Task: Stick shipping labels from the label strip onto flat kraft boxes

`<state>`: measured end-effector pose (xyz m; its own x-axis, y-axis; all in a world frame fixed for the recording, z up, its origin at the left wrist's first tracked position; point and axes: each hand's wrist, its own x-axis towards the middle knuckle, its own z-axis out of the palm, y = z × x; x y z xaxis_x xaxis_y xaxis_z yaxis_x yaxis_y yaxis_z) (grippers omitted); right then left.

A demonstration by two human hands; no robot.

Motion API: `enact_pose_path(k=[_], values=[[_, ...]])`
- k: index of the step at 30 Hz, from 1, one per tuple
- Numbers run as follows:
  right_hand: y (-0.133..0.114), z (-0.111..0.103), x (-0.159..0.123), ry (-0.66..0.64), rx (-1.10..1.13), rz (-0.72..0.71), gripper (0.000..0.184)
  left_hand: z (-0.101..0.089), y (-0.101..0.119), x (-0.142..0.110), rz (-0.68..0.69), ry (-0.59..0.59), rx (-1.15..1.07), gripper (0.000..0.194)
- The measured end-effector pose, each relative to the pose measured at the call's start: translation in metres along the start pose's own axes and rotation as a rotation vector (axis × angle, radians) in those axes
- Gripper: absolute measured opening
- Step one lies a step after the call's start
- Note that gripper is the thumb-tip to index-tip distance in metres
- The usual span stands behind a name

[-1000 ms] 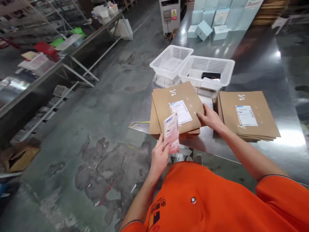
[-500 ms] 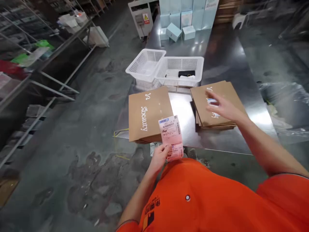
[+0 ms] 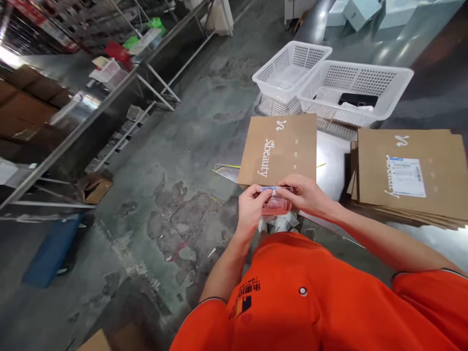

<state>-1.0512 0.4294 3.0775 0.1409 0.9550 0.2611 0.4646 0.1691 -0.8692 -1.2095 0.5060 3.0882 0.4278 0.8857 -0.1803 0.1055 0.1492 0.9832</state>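
Observation:
Both hands meet over the near edge of the left cardboard stack. My left hand point(image 3: 251, 208) pinches one side of a shipping label sheet point(image 3: 277, 204), pink-tinted with print and a blue strip along its top. On the sheet's other side, my right hand point(image 3: 307, 195) has thumb and fingers closed at its upper edge. Just beyond lies the left stack of flat brown cardboard mailers point(image 3: 285, 146), its top one printed "beauty" in white. To the right, another stack of mailers point(image 3: 442, 165) carries a white shipping label point(image 3: 406, 176) on its top piece.
Two white perforated baskets stand behind the stacks; the right basket point(image 3: 393, 92) holds a dark object. Pale blue boxes point(image 3: 360, 12) sit farther back on the metal table point(image 3: 332, 156). Across the floor at left are a metal rack point(image 3: 109, 95) and a blue flat cart point(image 3: 54, 248).
My right hand has left the right-hand stack and come to the label sheet in my left hand. The view has swung left, and the sheet now appears bent or tipped.

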Motion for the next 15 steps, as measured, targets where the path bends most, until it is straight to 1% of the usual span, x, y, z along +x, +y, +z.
enact_pose_path(k=[2,4,6,7,8,10,11,12,13,15], values=[[0.009,0.001,0.014,0.016,-0.042,-0.021,0.024,-0.001,-0.011,0.012,0.017,0.017,0.037,0.035],[0.028,-0.003,0.036,0.076,-0.107,0.006,0.025,-0.007,-0.026,0.021,-0.008,-0.018,0.05,0.04],[0.053,-0.012,0.063,0.183,-0.289,0.056,0.024,-0.016,-0.043,0.024,-0.097,-0.089,0.051,0.04],[0.065,-0.017,0.076,0.215,-0.418,0.085,0.024,-0.022,-0.052,0.022,-0.164,-0.134,0.057,0.04],[0.076,-0.022,0.087,0.221,-0.55,0.111,0.026,-0.028,-0.06,0.018,-0.237,-0.179,0.071,0.04],[0.092,-0.031,0.104,0.174,-0.772,0.143,0.04,-0.042,-0.075,0.006,-0.353,-0.232,0.114,0.042],[0.097,-0.033,0.11,0.157,-0.843,0.151,0.05,-0.049,-0.08,0.0,-0.382,-0.231,0.133,0.041],[0.1,-0.035,0.114,0.151,-0.883,0.148,0.057,-0.056,-0.082,-0.004,-0.381,-0.2,0.149,0.039],[0.102,-0.034,0.117,0.148,-0.894,0.132,0.059,-0.063,-0.082,-0.007,-0.351,-0.14,0.157,0.037],[0.102,-0.027,0.12,0.101,-0.859,0.069,0.053,-0.075,-0.076,-0.002,-0.239,0.027,0.147,0.036]])
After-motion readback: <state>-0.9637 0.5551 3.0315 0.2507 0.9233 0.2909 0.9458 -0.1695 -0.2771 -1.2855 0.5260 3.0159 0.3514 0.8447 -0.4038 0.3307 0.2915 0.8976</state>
